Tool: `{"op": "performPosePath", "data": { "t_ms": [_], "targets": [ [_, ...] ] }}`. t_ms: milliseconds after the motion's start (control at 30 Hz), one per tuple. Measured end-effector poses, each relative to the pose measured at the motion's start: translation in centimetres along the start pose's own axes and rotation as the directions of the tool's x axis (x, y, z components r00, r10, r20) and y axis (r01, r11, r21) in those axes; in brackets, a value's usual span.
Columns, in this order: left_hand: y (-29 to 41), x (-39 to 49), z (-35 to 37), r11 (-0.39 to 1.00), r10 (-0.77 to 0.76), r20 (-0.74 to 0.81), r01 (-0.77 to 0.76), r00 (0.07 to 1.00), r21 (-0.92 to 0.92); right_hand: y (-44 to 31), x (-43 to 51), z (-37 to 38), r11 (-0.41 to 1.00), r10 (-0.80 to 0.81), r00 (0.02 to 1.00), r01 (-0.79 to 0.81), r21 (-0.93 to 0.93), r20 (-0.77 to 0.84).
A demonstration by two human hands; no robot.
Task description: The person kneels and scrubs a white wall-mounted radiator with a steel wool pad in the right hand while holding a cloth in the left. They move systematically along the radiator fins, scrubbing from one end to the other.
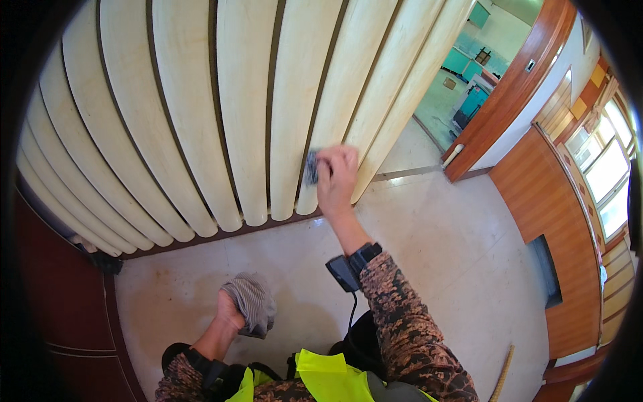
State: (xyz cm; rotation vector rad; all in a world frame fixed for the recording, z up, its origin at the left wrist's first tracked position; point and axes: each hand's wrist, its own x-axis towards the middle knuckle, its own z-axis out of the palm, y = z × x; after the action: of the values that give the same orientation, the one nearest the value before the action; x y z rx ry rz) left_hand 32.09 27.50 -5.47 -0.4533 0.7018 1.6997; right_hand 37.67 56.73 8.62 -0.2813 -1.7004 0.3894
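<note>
My right hand is raised against a tall ribbed panel of rounded cream slats. Its fingers close on a dark, blurred scrubbing pad or brush, which touches a slat near the panel's lower end. Lower down at the left, my left hand holds a grey striped cloth away from the panel, over the floor; the cloth hides most of its fingers.
Below the panel is a pale, stained tiled floor. At the left stands a dark red cabinet. A wooden door frame opens to a room with turquoise cabinets. A curved wooden panel and a thin rod are at the right.
</note>
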Motion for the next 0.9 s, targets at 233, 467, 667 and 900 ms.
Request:
{"op": "performPosePath", "data": {
  "t_ms": [233,467,667,900],
  "targets": [
    [0.4,0.3,-0.2,0.999,0.049,0.038,-0.050,0.998,0.006,1.2,-1.2,1.1,0.972,-0.207,0.978,0.203,-0.114,-0.027],
    [0.2,-0.6,0.6,0.999,0.052,0.048,-0.051,0.997,-0.014,0.9,-4.3,0.7,0.986,0.158,0.987,-0.159,0.043,0.028],
    [0.5,-1.4,1.3,0.998,0.023,0.137,-0.015,0.990,-0.053,-0.5,-5.2,3.4,0.978,0.190,0.982,-0.191,0.079,0.020],
    [0.2,-1.3,1.0,1.000,0.016,0.043,-0.016,0.999,-0.006,-1.6,-5.8,3.2,0.991,0.123,0.989,-0.127,0.045,0.085]
  ]
}}
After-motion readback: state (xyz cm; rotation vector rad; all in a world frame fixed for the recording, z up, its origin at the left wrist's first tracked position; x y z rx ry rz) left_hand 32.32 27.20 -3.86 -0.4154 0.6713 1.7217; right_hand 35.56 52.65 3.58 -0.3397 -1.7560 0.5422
